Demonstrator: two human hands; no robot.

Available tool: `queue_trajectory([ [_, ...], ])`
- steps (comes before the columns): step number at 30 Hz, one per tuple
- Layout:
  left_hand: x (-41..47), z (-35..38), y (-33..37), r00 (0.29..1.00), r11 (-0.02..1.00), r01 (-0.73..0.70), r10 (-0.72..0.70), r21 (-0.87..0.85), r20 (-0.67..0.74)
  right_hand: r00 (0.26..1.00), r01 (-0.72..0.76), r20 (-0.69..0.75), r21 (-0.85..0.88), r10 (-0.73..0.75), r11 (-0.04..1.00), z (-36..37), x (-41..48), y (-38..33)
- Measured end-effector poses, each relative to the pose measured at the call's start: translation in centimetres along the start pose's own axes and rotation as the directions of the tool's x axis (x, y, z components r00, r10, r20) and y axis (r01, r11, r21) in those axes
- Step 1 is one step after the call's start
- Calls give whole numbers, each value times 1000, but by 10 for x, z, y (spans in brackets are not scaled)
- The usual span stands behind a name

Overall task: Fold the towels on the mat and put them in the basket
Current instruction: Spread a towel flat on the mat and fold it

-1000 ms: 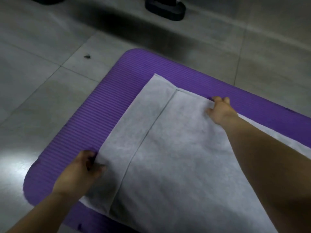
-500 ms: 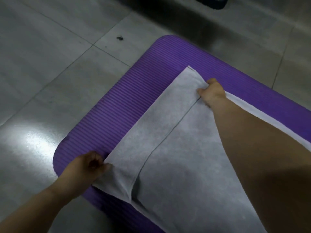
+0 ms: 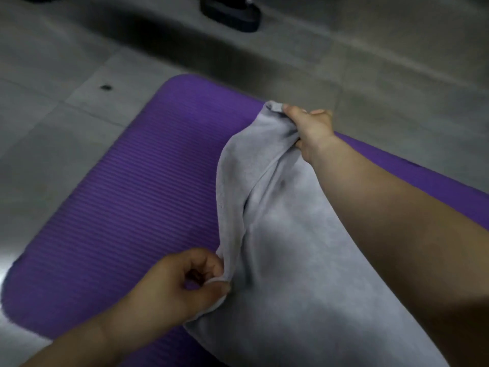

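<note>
A grey towel [image 3: 296, 250] lies on the purple ribbed mat [image 3: 137, 197], its left edge lifted off the mat and curling toward the right. My left hand [image 3: 182, 284] pinches the near left corner of the towel between thumb and fingers. My right hand [image 3: 311, 128] grips the far left corner, bunched in its fist, with my forearm stretched over the towel. No basket is in view.
Grey tiled floor [image 3: 53, 123] surrounds the mat on the left and far sides. A dark shoe-like object [image 3: 230, 11] stands on the floor beyond the mat. A small dark speck [image 3: 106, 87] lies on a tile.
Both hands have lifted the towel's left edge off the mat and carried it to the right. The flat left strip of towel now stands up in a fold.
</note>
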State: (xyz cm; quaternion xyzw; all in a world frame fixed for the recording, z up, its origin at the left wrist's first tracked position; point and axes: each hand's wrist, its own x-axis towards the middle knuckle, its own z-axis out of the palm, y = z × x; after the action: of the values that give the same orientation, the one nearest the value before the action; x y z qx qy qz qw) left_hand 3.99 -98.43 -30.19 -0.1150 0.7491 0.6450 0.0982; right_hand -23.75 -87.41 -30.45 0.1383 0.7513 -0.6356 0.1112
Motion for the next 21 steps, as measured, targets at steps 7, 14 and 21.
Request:
queue_trajectory([
  [7,11,138,62,887,964,-207,113,166,448,999,-51,3,79,51,996,-234,-15,-13],
  [14,28,309,78,728,861,-376,45,343,685,933,-340,-263,-424,246,839,-435,-50,55],
  [21,16,418,39,874,850,-159,-116,503,472,938,-313,-305,-533,167,786,-431,-84,153],
])
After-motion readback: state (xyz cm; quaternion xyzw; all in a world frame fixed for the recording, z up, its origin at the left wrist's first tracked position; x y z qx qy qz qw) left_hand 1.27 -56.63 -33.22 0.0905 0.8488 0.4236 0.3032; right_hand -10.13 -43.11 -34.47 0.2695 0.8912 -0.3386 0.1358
